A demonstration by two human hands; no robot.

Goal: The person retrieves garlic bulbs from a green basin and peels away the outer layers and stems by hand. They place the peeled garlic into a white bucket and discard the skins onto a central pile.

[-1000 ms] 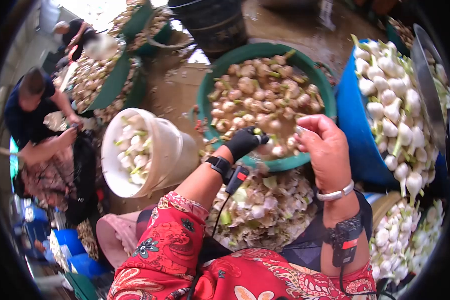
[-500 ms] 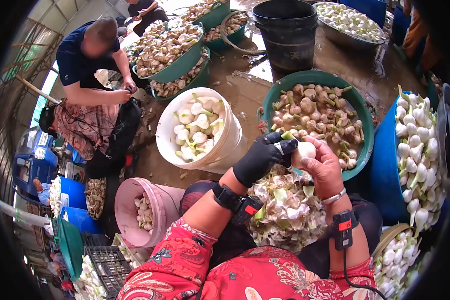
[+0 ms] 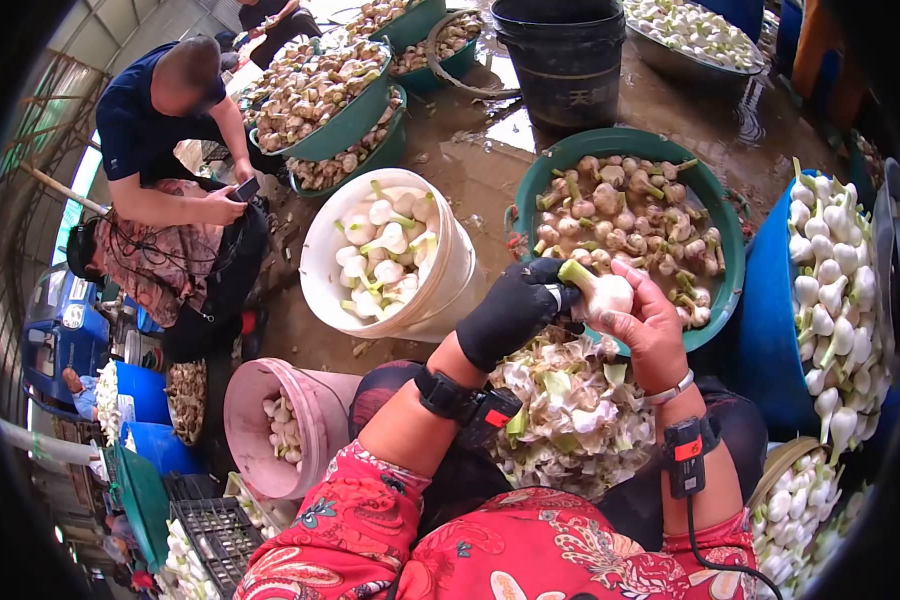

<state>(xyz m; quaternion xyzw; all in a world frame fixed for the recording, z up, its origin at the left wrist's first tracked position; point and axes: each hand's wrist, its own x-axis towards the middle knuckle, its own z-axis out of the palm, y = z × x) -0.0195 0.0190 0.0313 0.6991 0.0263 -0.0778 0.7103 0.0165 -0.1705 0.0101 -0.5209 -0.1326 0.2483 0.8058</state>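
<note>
A white garlic bulb [image 3: 610,294] with a short green stem is held up between both hands, above a heap of peeled skins [image 3: 570,410]. My left hand [image 3: 518,312], in a black glove, grips it near the stem side; a small light-coloured piece shows at its fingers, too hidden to name. My right hand [image 3: 655,325], bare, has its fingers and thumb closed round the bulb's other side. Just beyond the hands stands a green tub [image 3: 738,270] of unpeeled garlic in brownish water. To the left is a white bucket [image 3: 320,290] with peeled bulbs in it.
A pink bucket [image 3: 245,430] holding some bulbs stands at lower left. At right a blue barrel [image 3: 760,330] is heaped with white garlic. A black bucket [image 3: 560,80] and green basins [image 3: 350,125] of garlic are farther off. Another person [image 3: 170,130] sits at upper left with a phone [image 3: 243,189].
The bulb has been turned between my hands, so its green stem now points up and left. The view has shifted slightly. The other person's phone is now more visible.
</note>
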